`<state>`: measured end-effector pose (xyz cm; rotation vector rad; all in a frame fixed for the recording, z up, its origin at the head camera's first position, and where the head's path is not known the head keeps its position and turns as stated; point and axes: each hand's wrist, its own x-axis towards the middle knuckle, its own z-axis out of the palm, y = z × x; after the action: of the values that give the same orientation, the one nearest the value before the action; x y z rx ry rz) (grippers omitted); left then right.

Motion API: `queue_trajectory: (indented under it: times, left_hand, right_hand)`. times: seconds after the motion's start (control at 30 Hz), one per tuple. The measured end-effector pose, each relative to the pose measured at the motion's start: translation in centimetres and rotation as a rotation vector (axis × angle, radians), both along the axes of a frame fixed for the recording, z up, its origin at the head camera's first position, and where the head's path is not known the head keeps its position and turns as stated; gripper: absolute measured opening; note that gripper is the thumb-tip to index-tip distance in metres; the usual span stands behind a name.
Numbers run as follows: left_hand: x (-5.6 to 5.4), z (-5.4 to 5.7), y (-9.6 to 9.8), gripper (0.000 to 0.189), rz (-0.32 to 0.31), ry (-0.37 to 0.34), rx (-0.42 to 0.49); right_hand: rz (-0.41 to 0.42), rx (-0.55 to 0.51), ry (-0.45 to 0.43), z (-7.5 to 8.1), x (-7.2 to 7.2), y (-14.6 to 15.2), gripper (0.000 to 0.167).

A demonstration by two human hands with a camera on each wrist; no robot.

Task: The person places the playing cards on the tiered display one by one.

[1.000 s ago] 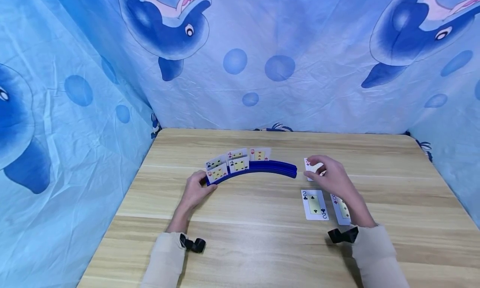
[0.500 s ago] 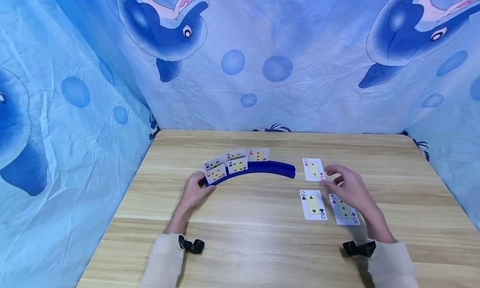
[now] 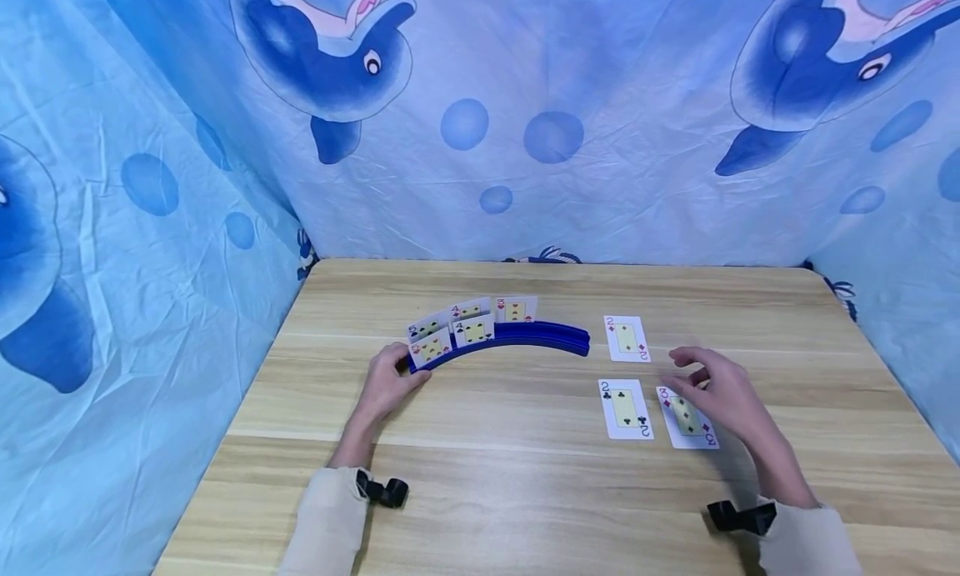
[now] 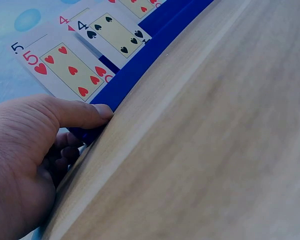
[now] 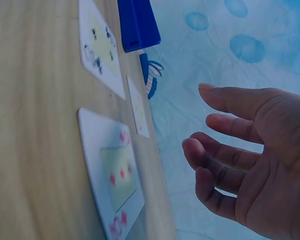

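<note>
Head view: L hand (image 3: 387,384) is at L end of the blue card holder (image 3: 551,336), which curves from its fingers to the R; R hand (image 3: 718,390) is w/o any card, its fingers loosely bent, thumb and index apart; 3 of diamonds (image 3: 688,422) lies flat on the table (image 3: 495,493), partly under R thumb in this view, and its larger part is on person's side of the fingertips; its long axis runs away from the person, w/ far end turned a bit to L; R hand is clearly the nearer one; 2 of diamonds (image 3: 627,339) is L of R fingertips and a bit farther off, 2 of clubs (image 3: 626,409) is L and nearer to the person; L wrist view: L thumb presses front of the holder, other fingers go behind, so its end is pinched btw. them; 5 of hearts (image 4: 65,72) stands just above this thumb; R wrist view: R fingers are apart from each other and touch nothing; a gap to the 3 of diamonds is visible.
</note>
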<state>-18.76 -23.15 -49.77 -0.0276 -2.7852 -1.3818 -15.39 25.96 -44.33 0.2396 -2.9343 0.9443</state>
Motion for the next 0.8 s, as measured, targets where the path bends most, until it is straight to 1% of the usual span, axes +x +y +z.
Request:
queue_trajectory:
  times: [0.23,0.53,0.8]
  left_hand:
    - [0.0,-0.1,0.0,0.041,-0.003,0.011,-0.011]
    - [-0.1,0.0,-0.1,0.042,-0.002,0.012,0.006]
    - [-0.1,0.0,-0.1,0.041,-0.008,0.019,-0.010]
  right_hand:
    - [-0.013,0.017,-0.021,-0.7,0.8,1.1,0.050]
    - [-0.016,0.045,0.003,-2.1,1.6,2.0,0.051]
    - [-0.010,0.038,0.013,-3.1,2.2,2.6,0.053]
